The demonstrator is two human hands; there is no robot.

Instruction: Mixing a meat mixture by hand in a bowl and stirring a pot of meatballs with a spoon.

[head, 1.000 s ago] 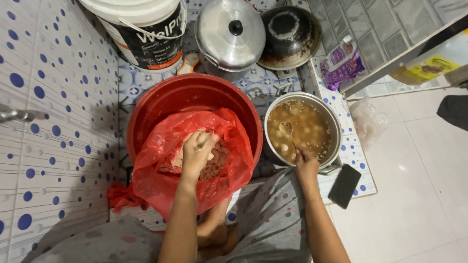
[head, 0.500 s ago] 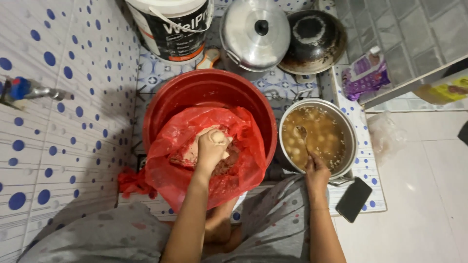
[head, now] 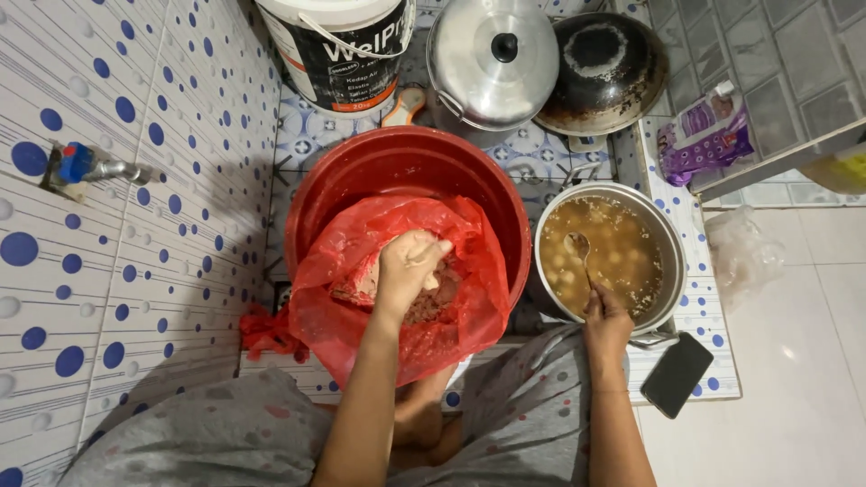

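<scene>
Your left hand [head: 410, 266] is closed around a lump of minced mix inside the red bag [head: 361, 307] lining the red basin [head: 406, 162]. Your right hand [head: 606, 316] grips a spoon [head: 579, 248] dipped in the steel pot [head: 667, 261] at 3 o'clock. Many balls float in the broth; much mix remains.

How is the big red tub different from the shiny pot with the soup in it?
The red tub is plastic-looking and wider; the metal pot is silvery and smaller. The tub holds a red plastic bag of pinkish paste that the left hand squeezes; the pot holds brown broth with pale balls, where the right hand dips a spoon. Both are round, open and sit on the tiled floor.
</scene>
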